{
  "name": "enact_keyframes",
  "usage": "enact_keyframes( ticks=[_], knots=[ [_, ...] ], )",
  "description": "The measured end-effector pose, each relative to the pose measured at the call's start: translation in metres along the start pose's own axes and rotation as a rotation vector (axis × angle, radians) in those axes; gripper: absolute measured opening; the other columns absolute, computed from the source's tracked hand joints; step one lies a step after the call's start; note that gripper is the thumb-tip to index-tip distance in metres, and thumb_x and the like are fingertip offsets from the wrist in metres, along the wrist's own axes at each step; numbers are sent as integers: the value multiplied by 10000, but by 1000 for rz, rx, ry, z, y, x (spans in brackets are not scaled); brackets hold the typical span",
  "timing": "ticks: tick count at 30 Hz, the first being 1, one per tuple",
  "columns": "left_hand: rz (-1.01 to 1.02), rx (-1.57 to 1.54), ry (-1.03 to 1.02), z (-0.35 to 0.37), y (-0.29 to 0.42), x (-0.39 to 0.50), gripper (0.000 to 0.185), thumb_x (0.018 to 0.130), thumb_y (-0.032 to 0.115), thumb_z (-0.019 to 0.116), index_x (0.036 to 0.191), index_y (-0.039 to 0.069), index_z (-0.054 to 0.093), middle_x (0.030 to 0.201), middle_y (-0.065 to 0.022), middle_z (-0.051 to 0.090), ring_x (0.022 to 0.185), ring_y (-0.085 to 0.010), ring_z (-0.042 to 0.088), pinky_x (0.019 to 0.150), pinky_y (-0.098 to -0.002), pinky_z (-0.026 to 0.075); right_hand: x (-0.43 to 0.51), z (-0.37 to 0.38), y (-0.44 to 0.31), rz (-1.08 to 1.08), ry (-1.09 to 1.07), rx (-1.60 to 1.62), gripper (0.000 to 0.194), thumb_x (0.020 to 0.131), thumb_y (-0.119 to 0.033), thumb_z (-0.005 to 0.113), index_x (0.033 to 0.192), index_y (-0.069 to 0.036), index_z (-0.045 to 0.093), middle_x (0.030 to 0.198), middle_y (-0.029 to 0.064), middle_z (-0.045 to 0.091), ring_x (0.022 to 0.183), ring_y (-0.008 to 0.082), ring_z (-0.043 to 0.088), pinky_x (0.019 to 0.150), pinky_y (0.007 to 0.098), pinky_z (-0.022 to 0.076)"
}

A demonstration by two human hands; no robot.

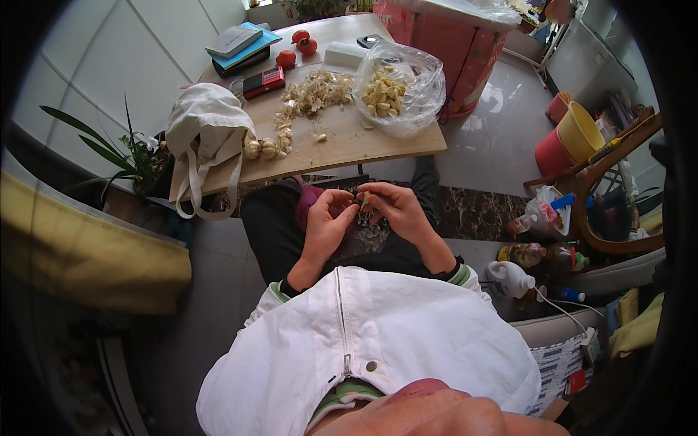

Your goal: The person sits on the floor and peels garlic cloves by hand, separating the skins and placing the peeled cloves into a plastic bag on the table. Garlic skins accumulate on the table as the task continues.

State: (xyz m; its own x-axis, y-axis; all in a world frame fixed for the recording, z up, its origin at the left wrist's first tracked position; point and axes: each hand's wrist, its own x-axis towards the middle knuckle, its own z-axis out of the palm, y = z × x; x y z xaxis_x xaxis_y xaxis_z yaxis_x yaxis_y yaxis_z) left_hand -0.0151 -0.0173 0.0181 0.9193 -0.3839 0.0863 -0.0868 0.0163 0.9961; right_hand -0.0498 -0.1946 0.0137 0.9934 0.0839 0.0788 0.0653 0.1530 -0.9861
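Observation:
Above my lap, my right hand pinches a small garlic clove between thumb and fingers. My left hand is right beside it, fingers curled and thumb tip close to the clove; whether it also grips the clove is unclear. On the wooden table in front of me lie a heap of dry garlic skins, a single clove and a few unpeeled garlic bulbs. A clear plastic bag holds peeled garlic cloves. Below my hands, loose skins show between my legs.
A white cloth bag hangs its straps over the table's near left edge. Behind it are a red-and-black radio, books and red tomatoes. Bottles and a wooden-framed mirror stand at right, a potted plant at left.

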Motion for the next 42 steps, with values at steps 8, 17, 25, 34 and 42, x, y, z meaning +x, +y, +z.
enact_keyframes(
  ticks=[8, 17, 25, 34, 42],
  knots=[
    [-3, -67, -1, 1, 3, -3, 137, 882, 60, 655, 983, -29, 627, 834, -43, 670, 735, -73, 605, 665, -207, 483, -2, 10, 4, -34, -45, -179, 260, 954, -46, 532, 1197, 25, 592, 938, 45, 568, 820, 122, 645, 704, 240, 551],
    [-100, -80, -7, -5, 4, -4, 131, 898, 75, 640, 974, -32, 641, 818, -29, 663, 712, -59, 584, 622, -187, 453, -5, 19, -3, -60, -11, -205, 264, 937, -24, 542, 1193, 11, 596, 882, 78, 595, 760, 149, 656, 677, 264, 549],
    [-161, -94, -32, -9, 2, -4, 130, 905, 57, 620, 985, -43, 639, 827, -28, 670, 724, -52, 592, 615, -185, 450, -6, 20, -7, -159, -22, -419, 283, 914, -16, 562, 1194, -8, 603, 897, 104, 614, 761, 185, 660, 675, 275, 552],
    [-37, -7, -17, -4, -5, -3, 88, 911, 52, 599, 866, -23, 594, 769, -23, 652, 703, -44, 590, 624, -199, 463, -6, 21, -8, -234, -10, -514, 311, 884, 26, 565, 1190, -13, 605, 881, 114, 610, 735, 200, 648, 662, 274, 530],
    [0, -137, 24, 0, -1, -3, 77, 932, 80, 578, 907, 8, 570, 733, 11, 600, 645, -28, 546, 557, -190, 435, -3, 22, -8, -294, 17, -356, 292, 904, 47, 526, 1181, -6, 602, 894, 98, 620, 748, 173, 644, 681, 261, 532]
  ],
)
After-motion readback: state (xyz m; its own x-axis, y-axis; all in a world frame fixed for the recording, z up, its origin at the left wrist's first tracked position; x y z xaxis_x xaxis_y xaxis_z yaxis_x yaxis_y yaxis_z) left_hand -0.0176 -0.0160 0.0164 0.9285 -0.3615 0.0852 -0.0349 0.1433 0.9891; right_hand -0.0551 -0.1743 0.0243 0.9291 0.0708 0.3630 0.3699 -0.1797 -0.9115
